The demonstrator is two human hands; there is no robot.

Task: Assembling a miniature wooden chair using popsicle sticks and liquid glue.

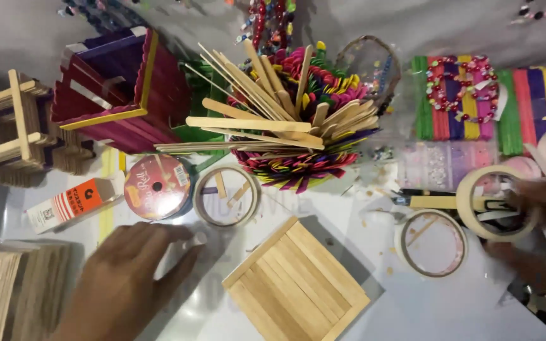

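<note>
Currently, L hand (118, 278) lies palm-down on white table (412, 309), lower left of head view, fingers loosely spread & flat, gripping nothing. Fingertips point toward a square panel of pale wooden craft sticks (295, 281), which lies flat at bottom centre, turned diagonal, just beside L hand but not touching. A small whitish bit sits at L fingertips; can't tell what it is.

R hand (541, 208) at right edge, motion-blurred, fingers curled around a roll of cream masking tape (497, 202), held tilted, rim up. Grip closed on the roll. Second roll of cream masking tape (433, 243) lies flat just below-left of it, near but apart. Third tape ring w/ stick scraps inside (225, 196) lies flat above the panel, next to a round red-labelled ribbon spool (157, 187).

Behind: round holder of multicoloured sticks packed w/ plain wooden sticks (285, 126), top centre. Magenta & purple stick box w/ yellow rim (118, 88) to its left, tipped on side. Unpainted wooden stick frame (14, 132) at far left. Small orange & white carton (67, 205) lies below the frame. Stack of plain sticks (14, 284) at bottom left, beside L wrist. Coloured stick mats w/ red bead string (469, 95) upper right.
</note>
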